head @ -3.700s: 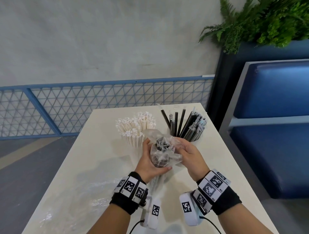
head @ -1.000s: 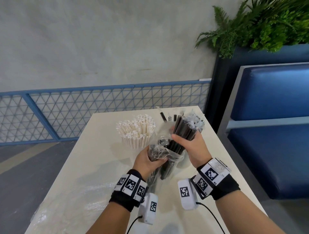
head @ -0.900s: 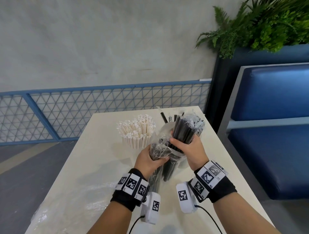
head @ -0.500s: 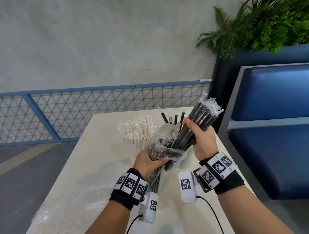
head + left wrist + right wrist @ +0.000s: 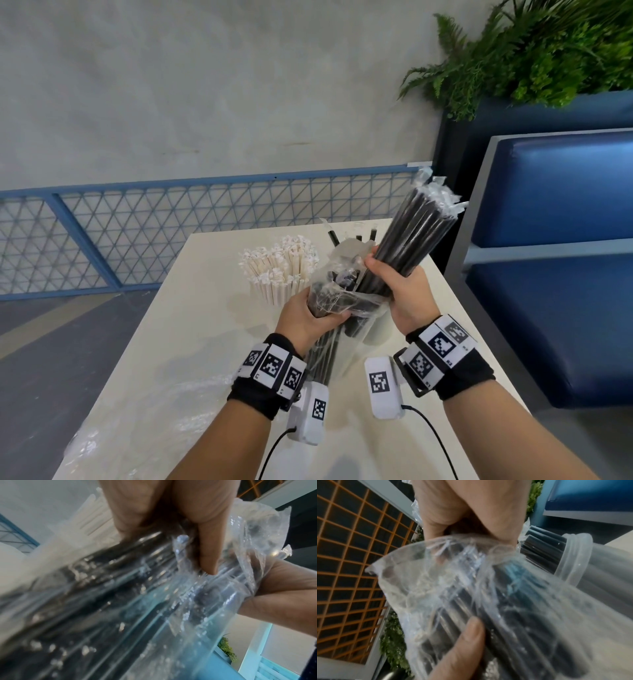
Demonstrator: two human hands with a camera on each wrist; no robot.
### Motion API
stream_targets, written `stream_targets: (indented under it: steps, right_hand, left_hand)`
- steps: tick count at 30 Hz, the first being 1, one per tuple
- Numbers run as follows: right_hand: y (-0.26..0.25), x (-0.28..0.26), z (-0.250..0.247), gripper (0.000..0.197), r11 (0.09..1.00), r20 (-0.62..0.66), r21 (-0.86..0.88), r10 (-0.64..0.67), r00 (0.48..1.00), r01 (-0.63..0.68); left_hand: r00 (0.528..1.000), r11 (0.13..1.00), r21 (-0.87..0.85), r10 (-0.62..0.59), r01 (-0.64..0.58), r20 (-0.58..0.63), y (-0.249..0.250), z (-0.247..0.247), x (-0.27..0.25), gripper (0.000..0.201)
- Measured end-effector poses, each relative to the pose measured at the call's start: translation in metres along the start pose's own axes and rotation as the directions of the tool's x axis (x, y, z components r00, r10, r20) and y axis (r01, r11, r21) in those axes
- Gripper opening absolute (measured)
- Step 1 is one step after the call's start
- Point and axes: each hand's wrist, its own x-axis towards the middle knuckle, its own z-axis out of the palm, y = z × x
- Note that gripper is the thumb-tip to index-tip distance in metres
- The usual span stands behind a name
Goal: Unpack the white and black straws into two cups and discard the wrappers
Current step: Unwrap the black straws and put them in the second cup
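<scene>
Gripping: my right hand point(image 5: 404, 291) is closed round a bundle of black straws point(image 5: 411, 236), half drawn out of the clear wrapper point(image 5: 342, 294) and pointing up and to the right.
Tabletop: the tabletop point(image 5: 205, 342) carries the white straws point(image 5: 281, 270), already standing in their cup, and another loose plastic sheet point(image 5: 154, 411) at the near left edge; I judge that sheet could slide off if my forearm brushes it.
Black-straw cup: the clear cup point(image 5: 583, 563) stands just behind my hands with a few black straws in it; swinging the bundle low could tip it, light as it looks.
Wrapper: my left hand point(image 5: 308, 311) clutches the wrapper round the straws left inside; if I squeeze too hard the bundle may jam, too loosely and the bag comes along with it.
Bundle: thin film still clings to the bundle's top ends; a slack grip could let single straws slip out and scatter.
</scene>
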Motion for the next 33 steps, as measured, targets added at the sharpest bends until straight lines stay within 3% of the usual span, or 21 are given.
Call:
stream_targets:
  steps: [15,19,23,26,29,33]
  right_hand:
    - [-0.011,0.005,0.0,0.004,0.968,-0.186,0.233,-0.053,0.981,0.096]
    - [-0.02,0.011,-0.006,0.005,0.93,-0.196,0.347,-0.057,0.979,0.123]
    - [-0.034,0.02,-0.013,0.002,0.918,-0.287,0.343,-0.101,0.953,0.201]
    - [-0.04,0.03,-0.013,0.023,0.926,-0.373,0.248,-0.179,0.911,0.284]
    - [-0.032,0.036,-0.009,0.043,0.972,-0.385,0.025,-0.206,0.9,0.233]
    - [0.0,0.039,-0.01,0.026,0.971,-0.336,-0.21,-0.185,0.924,0.118]
  left_hand:
    - [0.997,0.997,0.029,-0.072,0.072,-0.003,-0.008,-0.003,0.003,0.041]
    - [0.993,0.996,0.014,-0.091,0.092,-0.069,-0.018,-0.009,0.001,0.035]
    - [0.984,0.994,-0.024,-0.113,0.111,-0.137,-0.023,-0.012,-0.004,0.032]
    - [0.972,0.991,-0.074,-0.125,0.112,-0.201,-0.022,-0.013,-0.004,0.029]
    - [0.96,0.986,-0.119,-0.144,0.118,-0.242,-0.021,-0.015,-0.004,0.026]
    - [0.958,0.982,-0.155,-0.148,0.112,-0.245,-0.018,-0.016,-0.003,0.031]
